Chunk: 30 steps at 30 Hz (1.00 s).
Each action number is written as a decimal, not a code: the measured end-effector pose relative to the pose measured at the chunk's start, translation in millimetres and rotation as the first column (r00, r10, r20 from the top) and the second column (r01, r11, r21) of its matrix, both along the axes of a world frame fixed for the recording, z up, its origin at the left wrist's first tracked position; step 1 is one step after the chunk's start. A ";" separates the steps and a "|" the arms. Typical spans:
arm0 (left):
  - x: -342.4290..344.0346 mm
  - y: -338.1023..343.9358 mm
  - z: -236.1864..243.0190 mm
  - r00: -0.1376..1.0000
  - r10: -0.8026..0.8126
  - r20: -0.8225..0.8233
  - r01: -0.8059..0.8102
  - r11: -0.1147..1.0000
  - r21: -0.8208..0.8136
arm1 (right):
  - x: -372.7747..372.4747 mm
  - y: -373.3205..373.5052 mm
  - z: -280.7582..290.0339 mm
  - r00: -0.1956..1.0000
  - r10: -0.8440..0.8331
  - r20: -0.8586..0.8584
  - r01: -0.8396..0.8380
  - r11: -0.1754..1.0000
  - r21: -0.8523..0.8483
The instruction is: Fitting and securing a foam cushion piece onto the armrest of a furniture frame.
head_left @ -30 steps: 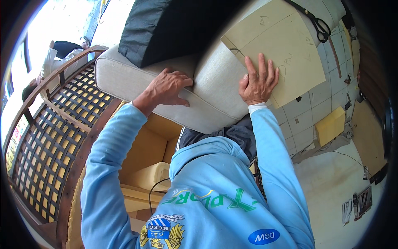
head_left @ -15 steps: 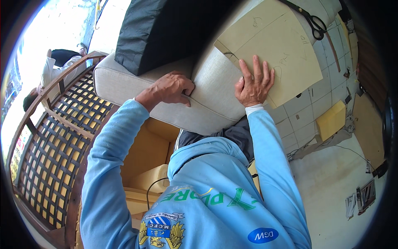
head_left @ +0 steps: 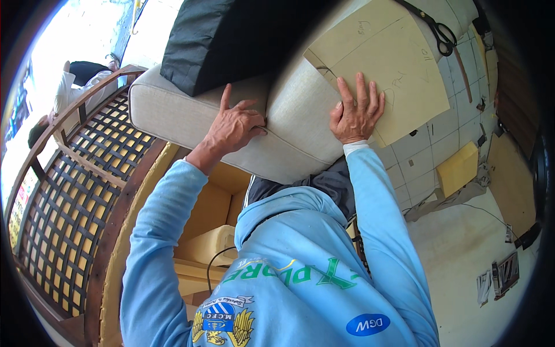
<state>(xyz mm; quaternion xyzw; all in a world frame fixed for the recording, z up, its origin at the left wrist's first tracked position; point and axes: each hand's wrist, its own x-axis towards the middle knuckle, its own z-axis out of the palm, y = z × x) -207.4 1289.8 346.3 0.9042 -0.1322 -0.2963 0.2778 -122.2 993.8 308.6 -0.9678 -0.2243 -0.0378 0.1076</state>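
My left hand rests on the grey upholstered cushion, thumb and nearest finger bent together at its piped seam while an outer finger points up beside a black fabric-covered piece. My right hand lies palm down, fingers stretched, on a beige paper sheet with pencilled lines, which lies over the cushion’s right part. Black scissors lie just past the paper’s upper right edge. The cushion’s lower edge meets the dark clothing at my lap.
On the left stands a wooden frame with woven dark straps; beyond it another person is partly visible. A tan boxy interior is below the cushion. At right are floor tiles, a yellow sheet and a narrow strip.
My left hand has shifted its fingers: one now reaches up toward the black piece, the thumb side drawn in at the seam. My right hand has barely moved on the paper.
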 end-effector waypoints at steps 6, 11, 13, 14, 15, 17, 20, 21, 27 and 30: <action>8.4 -5.5 14.0 1.000 -0.001 -0.021 0.000 0.999 -0.046 | 0.5 -0.6 0.6 1.000 -0.004 0.005 0.004 1.000 0.002; -24.5 -14.9 51.3 0.995 0.035 -0.091 -0.064 0.941 -0.333 | -2.3 -2.2 0.1 1.000 0.003 -0.015 -0.003 1.000 0.016; -48.8 -4.3 61.4 0.975 0.220 -0.002 -0.217 0.959 -0.181 | -0.2 -0.2 0.2 1.000 -0.014 0.001 0.014 0.999 0.035; -57.8 2.8 58.1 0.931 0.343 0.123 -0.338 0.939 -0.058 | 1.5 1.9 -0.5 1.000 -0.002 0.015 0.001 1.000 0.025; -68.3 6.8 52.2 0.870 0.410 0.274 -0.450 0.887 0.099 | 0.6 1.5 1.4 1.000 -0.004 0.009 0.004 1.000 0.016; -80.8 7.9 21.6 0.716 0.578 0.393 -0.678 0.710 0.191 | 1.1 0.5 2.8 1.000 -0.009 0.014 0.009 0.999 0.036; -93.6 4.0 -20.5 0.473 0.692 0.546 -0.875 0.442 0.198 | 1.1 0.9 3.3 1.000 -0.005 0.011 0.005 1.000 0.022; -96.7 4.0 -29.1 0.451 0.676 0.583 -0.880 0.447 0.163 | 0.4 1.3 3.5 1.000 -0.006 0.007 0.006 1.000 0.015; -103.5 4.5 -34.5 0.419 0.701 0.577 -0.902 0.397 0.172 | -0.8 4.9 4.1 1.000 0.001 0.017 -0.001 1.000 0.006; -102.5 4.5 -34.0 0.400 0.705 0.586 -0.908 0.390 0.152 | -1.3 6.1 4.9 1.000 0.007 0.024 -0.007 1.000 0.005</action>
